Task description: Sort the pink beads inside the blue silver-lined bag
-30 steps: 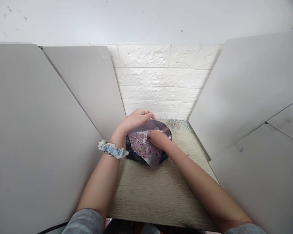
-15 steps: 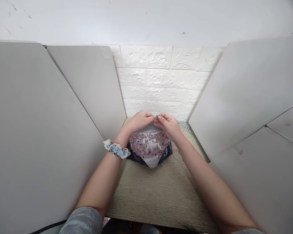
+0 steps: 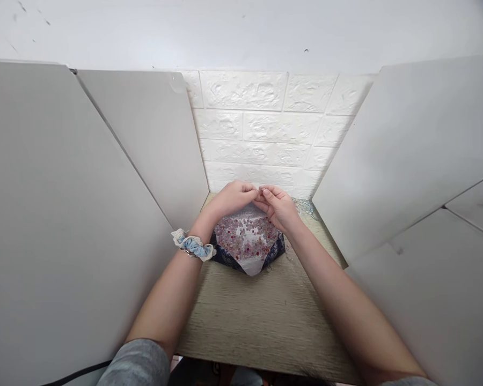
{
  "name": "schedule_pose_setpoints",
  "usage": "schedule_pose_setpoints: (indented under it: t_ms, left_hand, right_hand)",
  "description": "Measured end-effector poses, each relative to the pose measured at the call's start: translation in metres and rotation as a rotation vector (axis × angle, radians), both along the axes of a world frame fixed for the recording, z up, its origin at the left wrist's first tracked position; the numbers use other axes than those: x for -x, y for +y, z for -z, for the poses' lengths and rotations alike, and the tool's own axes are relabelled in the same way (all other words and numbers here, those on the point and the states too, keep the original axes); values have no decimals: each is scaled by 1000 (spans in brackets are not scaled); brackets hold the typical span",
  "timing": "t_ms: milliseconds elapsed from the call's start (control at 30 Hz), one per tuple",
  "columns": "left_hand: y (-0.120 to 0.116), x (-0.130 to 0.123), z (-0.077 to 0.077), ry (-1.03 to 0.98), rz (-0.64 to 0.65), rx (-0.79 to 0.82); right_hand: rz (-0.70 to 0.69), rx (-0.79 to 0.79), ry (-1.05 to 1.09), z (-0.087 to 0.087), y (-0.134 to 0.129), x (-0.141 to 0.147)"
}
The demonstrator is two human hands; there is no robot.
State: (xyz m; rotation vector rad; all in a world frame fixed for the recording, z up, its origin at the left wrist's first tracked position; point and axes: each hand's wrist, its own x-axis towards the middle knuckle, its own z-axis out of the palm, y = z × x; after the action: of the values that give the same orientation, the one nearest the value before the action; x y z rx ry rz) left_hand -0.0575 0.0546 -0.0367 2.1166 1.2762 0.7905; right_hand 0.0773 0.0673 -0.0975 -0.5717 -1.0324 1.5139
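My left hand (image 3: 236, 196) and my right hand (image 3: 279, 205) meet fingertip to fingertip above the far side of a cloth-lined holder full of beads. The left thumb and fingers are pinched; whatever they hold is too fine to see. Between my right thumb and forefinger is a tiny pale speck that looks like a bead (image 3: 262, 190). Below the hands, many small pink, clear and red beads (image 3: 241, 246) lie spread on a white lining (image 3: 253, 266). Dark blue patterned fabric (image 3: 226, 258) shows around the lining's near edges.
A wooden tabletop (image 3: 245, 316) carries the bead holder. Clear bluish bead strands (image 3: 305, 207) lie at its back right corner. Pale panels stand on the left (image 3: 145, 134) and right (image 3: 386, 161), with a white brick-pattern wall (image 3: 261, 126) behind. A blue scrunchie (image 3: 193, 246) circles my left wrist.
My right fingers have turned slightly, so the tiny speck at their tips shows more plainly. The left hand keeps its pinch, and the beads look the same.
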Motion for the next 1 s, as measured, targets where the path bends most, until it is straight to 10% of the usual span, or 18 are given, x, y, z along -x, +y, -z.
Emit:
schedule_pose_setpoints:
  t_ms: [1000]
  left_hand:
    - [2,1,3,-15,18,20]
  right_hand:
    - [32,12,32,0,-2,3]
